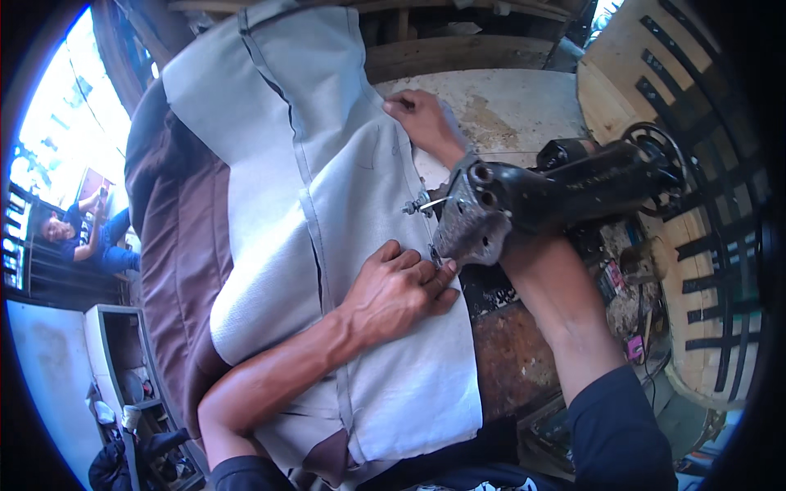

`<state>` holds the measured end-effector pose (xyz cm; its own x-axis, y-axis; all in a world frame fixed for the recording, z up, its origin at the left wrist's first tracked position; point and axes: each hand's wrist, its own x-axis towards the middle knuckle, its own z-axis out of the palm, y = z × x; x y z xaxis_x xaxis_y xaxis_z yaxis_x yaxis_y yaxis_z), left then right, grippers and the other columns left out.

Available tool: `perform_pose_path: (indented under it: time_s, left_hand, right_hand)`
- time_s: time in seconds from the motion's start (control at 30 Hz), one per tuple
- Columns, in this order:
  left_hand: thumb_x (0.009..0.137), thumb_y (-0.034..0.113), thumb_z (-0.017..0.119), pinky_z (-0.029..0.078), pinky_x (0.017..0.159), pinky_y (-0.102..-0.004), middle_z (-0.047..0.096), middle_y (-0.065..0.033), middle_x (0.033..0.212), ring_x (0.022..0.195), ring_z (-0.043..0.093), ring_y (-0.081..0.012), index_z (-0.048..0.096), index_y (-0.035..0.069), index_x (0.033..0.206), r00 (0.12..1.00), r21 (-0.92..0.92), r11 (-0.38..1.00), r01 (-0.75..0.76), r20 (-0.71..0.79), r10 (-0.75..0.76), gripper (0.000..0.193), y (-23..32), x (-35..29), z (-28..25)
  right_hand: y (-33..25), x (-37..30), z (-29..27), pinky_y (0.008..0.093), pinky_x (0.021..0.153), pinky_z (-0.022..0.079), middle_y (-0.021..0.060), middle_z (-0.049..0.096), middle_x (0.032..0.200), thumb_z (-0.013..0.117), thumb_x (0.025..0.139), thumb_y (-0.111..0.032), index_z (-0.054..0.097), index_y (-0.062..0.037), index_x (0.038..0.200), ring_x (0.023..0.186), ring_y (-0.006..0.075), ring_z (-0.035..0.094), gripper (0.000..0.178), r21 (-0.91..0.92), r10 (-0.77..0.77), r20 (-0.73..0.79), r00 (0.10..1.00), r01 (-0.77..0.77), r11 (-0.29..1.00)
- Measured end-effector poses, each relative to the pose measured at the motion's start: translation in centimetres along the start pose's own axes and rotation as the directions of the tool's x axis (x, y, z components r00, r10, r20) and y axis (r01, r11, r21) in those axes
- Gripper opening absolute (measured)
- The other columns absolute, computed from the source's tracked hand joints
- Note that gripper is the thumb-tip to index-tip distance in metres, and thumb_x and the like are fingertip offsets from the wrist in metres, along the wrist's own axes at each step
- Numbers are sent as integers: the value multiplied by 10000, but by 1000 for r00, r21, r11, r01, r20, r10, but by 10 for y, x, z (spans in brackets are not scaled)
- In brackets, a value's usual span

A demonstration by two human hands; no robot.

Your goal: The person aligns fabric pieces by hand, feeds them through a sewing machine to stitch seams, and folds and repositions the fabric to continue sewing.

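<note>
A large piece of light grey leather-like fabric [270,196] with a seam down its middle spreads under a black sewing machine [573,188]. My left hand [401,282] lies on it with curled fingers, the index fingertip close to the presser foot [435,252]. Past the machine head, my right hand [422,119] is closed at the fabric's far right edge; my right forearm passes beneath the machine's arm. The needle's tip is hidden from view. Brown fabric [184,221] hangs along the left side of the grey piece.
A handwheel [655,159] sits at the machine's right end. Beyond it stands a wooden frame with black straps [696,270]. A worn pale tabletop [508,106] lies behind the machine. At far left another person [90,233] sits holding something up; a shelf unit [123,352] stands lower left.
</note>
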<state>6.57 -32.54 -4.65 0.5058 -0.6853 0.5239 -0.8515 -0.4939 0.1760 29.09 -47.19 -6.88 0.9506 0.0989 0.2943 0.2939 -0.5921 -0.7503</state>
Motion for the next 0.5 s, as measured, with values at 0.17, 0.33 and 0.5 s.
perform_pose_path:
  time_s: [0.17,0.33,0.5]
  left_hand:
    - [908,296,727,478,759,-362,652,-41,770,791,676,-211,764,93,1199,992,8,998,69,107,-69,356,9,-12,-7]
    - [973,360,658,454,992,-441,699,-142,1115,1121,649,-297,670,95,1348,789,149,921,361,477,-386,460,53,-18,-59]
    - [926,160,727,443,1045,-467,690,-169,1182,1154,633,-336,677,53,1331,863,35,876,482,157,-481,422,140,-65,-100]
  right_hand:
    - [8,-89,-35,321,926,537,85,757,1105,698,997,-305,685,-15,1302,1037,159,694,421,426,4,154,988,-70,902]
    - [-59,-208,-95,314,815,552,71,725,1127,651,1034,-239,649,-19,1331,988,120,674,370,264,444,238,864,-497,827]
    - [-128,-403,-138,276,617,510,28,650,755,641,1036,-155,692,-10,1082,626,88,613,161,502,358,10,934,-314,806]
